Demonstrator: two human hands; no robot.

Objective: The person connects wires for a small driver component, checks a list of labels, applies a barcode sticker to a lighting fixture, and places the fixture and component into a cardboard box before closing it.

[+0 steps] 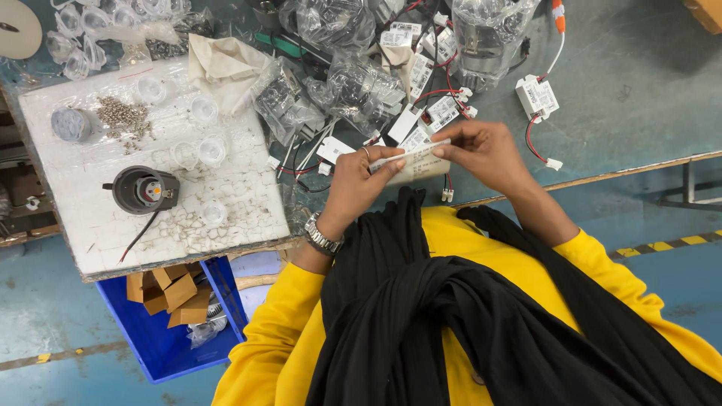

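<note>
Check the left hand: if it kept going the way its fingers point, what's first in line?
The left hand points toward the right hand along the white strip both pinch, so it would likely meet those fingertips first.

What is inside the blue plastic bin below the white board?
The blue plastic bin holds folded brown cardboard pieces and crumpled clear plastic. The white board covers its far end, so anything there is hidden.

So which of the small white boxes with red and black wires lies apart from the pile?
The white wired box at the far right, alone on the grey-green table, a white cable running up from it. The others cluster in the heap of bags beyond both hands.
</note>
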